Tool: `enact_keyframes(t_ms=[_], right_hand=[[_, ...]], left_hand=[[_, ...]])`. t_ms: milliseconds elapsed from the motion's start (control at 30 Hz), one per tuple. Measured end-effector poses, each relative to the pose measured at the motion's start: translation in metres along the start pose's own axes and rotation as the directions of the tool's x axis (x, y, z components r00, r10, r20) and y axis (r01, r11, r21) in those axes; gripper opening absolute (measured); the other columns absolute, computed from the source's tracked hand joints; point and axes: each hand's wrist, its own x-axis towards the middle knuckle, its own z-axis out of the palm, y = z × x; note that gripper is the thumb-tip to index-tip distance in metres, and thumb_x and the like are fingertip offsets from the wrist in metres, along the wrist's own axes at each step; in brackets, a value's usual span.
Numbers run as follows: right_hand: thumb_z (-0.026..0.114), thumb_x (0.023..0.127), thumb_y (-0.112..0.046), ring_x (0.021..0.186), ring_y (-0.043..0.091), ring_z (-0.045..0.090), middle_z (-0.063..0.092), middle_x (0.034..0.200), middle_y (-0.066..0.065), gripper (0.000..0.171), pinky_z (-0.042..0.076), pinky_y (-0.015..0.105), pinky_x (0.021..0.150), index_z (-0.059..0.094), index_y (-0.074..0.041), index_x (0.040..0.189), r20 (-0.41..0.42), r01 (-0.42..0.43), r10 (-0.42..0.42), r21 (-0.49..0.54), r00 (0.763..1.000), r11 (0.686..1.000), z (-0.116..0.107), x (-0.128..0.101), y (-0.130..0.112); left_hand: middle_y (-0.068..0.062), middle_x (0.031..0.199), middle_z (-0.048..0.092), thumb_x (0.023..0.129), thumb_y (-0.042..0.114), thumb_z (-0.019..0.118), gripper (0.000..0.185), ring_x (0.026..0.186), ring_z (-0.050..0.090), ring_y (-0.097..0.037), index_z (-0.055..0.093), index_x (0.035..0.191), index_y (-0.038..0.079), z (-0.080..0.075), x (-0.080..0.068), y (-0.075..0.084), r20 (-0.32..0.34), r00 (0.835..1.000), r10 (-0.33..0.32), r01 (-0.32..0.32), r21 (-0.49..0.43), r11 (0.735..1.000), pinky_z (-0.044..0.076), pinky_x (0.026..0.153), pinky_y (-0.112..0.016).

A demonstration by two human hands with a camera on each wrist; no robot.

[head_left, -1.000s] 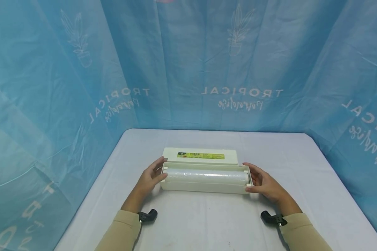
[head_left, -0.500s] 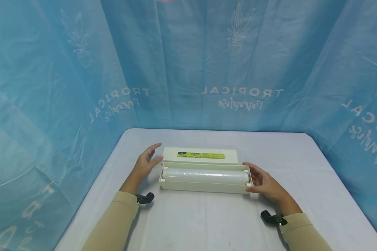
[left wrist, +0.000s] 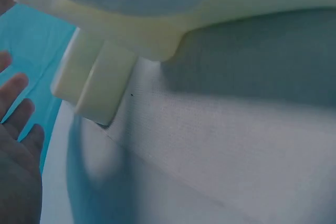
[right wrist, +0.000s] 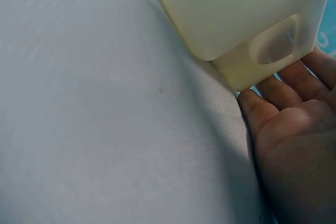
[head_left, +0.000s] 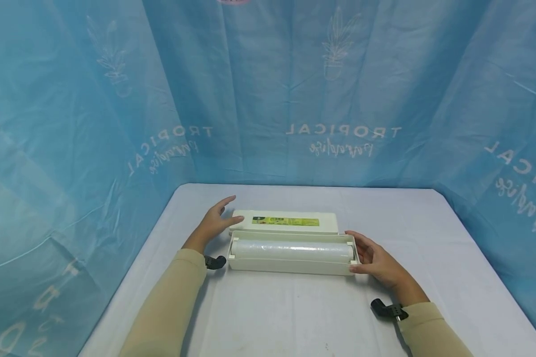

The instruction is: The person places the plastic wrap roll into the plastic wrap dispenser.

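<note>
- Box (head_left: pixel 292 260), cream and open, sat on the white table (head_left: pixel 295 317) with a roll of film (head_left: pixel 292 250) lying lengthwise inside.
- Right hand (head_left: pixel 375 260) cupped the box's right end with relaxed, lightly bent fingers, gripping nothing firmly; a stray push could have slid the box leftward.
- Lid (head_left: pixel 286 221) lay flat just behind the box.
- Left hand (head_left: pixel 216 223), fingers spread, hovered at the lid's left end, holding nothing; a clumsy grab might have knocked the lid askew.
</note>
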Motion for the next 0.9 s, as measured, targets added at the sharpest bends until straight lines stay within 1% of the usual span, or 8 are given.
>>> enact_keyframes(t_ms=[100,233,300,467,533,667,767,900], right_hand=[[0.08,0.083,0.016,0.14,0.017,0.048,0.03,0.164,0.027,0.099,0.052,0.031,0.105,0.022,0.007,0.163,-0.003,-0.011,0.011,0.0,1.0,1.0,0.001,0.0,-0.001],[0.08,0.082,0.016,0.141,0.016,0.048,0.03,0.164,0.026,0.1,0.051,0.031,0.106,0.022,0.006,0.163,-0.012,-0.019,0.019,-0.007,1.0,1.0,0.002,0.0,-0.002],[0.08,0.082,0.016,0.141,0.016,0.048,0.03,0.164,0.026,0.1,0.051,0.03,0.106,0.022,0.006,0.163,-0.016,-0.019,0.019,-0.01,1.0,1.0,0.001,0.0,-0.002],[0.081,0.082,0.016,0.141,0.016,0.048,0.03,0.164,0.026,0.1,0.051,0.031,0.106,0.023,0.006,0.163,-0.019,-0.022,0.022,-0.002,1.0,1.0,0.001,-0.001,-0.002],[0.081,0.081,0.016,0.141,0.016,0.048,0.03,0.164,0.025,0.101,0.051,0.031,0.106,0.022,0.006,0.163,-0.019,-0.024,0.024,0.0,1.0,1.0,0.0,-0.001,-0.001],[0.08,0.082,0.017,0.141,0.016,0.048,0.03,0.164,0.025,0.101,0.051,0.031,0.106,0.023,0.005,0.163,-0.019,-0.023,0.023,0.001,1.0,1.0,-0.001,-0.001,0.0],[0.08,0.082,0.017,0.141,0.017,0.048,0.03,0.164,0.026,0.1,0.051,0.031,0.106,0.023,0.005,0.163,-0.015,-0.017,0.017,0.002,1.0,1.0,-0.001,-0.001,0.0],[0.08,0.082,0.015,0.141,0.017,0.048,0.03,0.164,0.027,0.1,0.051,0.031,0.106,0.022,0.005,0.164,-0.007,-0.017,0.017,0.006,1.0,1.0,-0.002,0.0,0.001]], left_hand=[[-0.01,0.173,0.018,0.087,0.045,0.087,0.098,0.156,0.017,-0.044,0.033,0.167,0.029,0.002,0.003,-0.001,0.039,0.999,-0.028,0.027,0.027,0.999,0.023,0.121,-0.067],[-0.012,0.173,0.019,0.077,0.048,0.095,0.111,0.155,0.017,-0.044,0.032,0.167,0.028,0.005,0.007,-0.003,0.056,0.997,-0.049,0.045,0.076,0.996,0.022,0.119,-0.071],[-0.012,0.173,0.02,0.073,0.048,0.097,0.116,0.156,0.017,-0.043,0.033,0.167,0.026,0.007,0.01,-0.005,0.058,0.997,-0.041,0.035,0.095,0.995,0.021,0.119,-0.07],[-0.011,0.172,0.025,0.068,0.049,0.1,0.125,0.157,0.018,-0.037,0.031,0.168,0.019,0.011,0.021,-0.011,0.085,0.996,-0.005,-0.007,0.141,0.99,0.019,0.123,-0.064],[-0.012,0.171,0.025,0.067,0.049,0.1,0.127,0.157,0.019,-0.037,0.03,0.168,0.016,0.013,0.023,-0.011,0.105,0.994,0.008,-0.024,0.15,0.988,0.019,0.123,-0.063],[-0.015,0.17,0.026,0.068,0.044,0.1,0.126,0.156,0.021,-0.038,0.029,0.167,0.012,0.015,0.024,-0.005,0.128,0.991,0.022,-0.042,0.159,0.986,0.019,0.124,-0.062],[-0.015,0.17,0.027,0.07,0.042,0.1,0.124,0.156,0.022,-0.038,0.029,0.167,0.011,0.016,0.025,-0.004,0.14,0.99,0.012,-0.037,0.174,0.984,0.019,0.124,-0.06],[-0.016,0.17,0.027,0.073,0.043,0.097,0.122,0.155,0.022,-0.038,0.027,0.167,0.01,0.016,0.027,-0.008,0.156,0.988,0.003,-0.036,0.206,0.978,0.019,0.125,-0.058]])
